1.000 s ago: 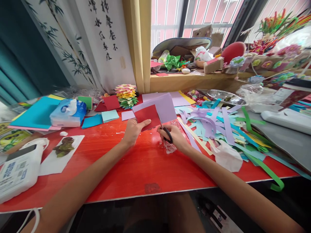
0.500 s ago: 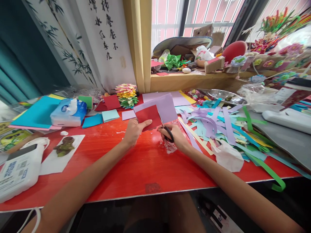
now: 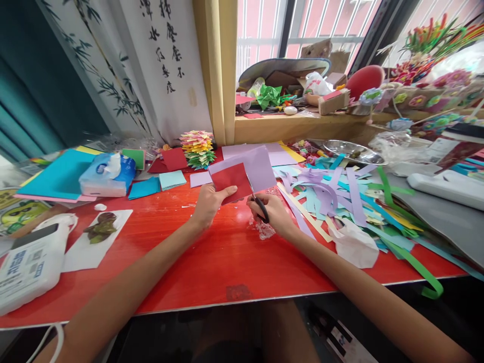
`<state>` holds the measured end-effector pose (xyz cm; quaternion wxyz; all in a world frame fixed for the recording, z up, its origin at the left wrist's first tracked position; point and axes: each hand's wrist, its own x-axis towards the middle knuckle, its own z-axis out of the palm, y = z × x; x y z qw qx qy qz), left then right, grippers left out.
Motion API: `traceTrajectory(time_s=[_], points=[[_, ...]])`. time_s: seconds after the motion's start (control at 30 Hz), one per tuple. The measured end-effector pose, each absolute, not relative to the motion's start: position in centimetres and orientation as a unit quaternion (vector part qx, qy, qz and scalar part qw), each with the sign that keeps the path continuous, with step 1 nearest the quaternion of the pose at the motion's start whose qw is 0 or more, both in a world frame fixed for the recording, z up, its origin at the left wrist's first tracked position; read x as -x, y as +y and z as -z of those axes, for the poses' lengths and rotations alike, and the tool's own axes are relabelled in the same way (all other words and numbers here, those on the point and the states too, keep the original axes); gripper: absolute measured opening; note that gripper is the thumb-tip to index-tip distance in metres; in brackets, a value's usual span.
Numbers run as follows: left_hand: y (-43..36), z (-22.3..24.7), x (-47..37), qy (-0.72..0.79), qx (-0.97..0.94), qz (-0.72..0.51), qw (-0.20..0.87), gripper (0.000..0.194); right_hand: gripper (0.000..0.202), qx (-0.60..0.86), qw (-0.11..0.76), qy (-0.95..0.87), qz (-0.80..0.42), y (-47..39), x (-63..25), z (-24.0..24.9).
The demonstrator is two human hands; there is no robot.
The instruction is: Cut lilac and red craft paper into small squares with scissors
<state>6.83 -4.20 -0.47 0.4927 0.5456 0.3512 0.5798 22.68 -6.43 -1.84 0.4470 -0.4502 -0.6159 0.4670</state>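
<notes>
Pinching: our left hand, red paper against lilac paper.
Scissors: gripped in our right hand.
Cut: partway, top uncut.

The held card is plain red, the sheet behind it plain lilac, and the scissors' handle black. The table is glossy red; the strips mix lilac, pale blue, turquoise, cream, yellow and green. Black bamboo and characters pattern the white hanging.
</notes>
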Motion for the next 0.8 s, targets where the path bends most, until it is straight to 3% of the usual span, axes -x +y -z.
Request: traceTrajectory(time_s=[0.57,0.8], points=[[-4.29,0.56,-7.06,0.374,-0.532,-0.568,0.504,0.02,0.019,0.451,0.47,-0.622,-0.435,-6.54,-22.73,2.24],[-4.13,0.96,-7.06,0.376,-0.536,-0.563,0.505,0.02,0.027,0.469,0.424,-0.609,-0.479,-6.14,-22.78,2.13]])
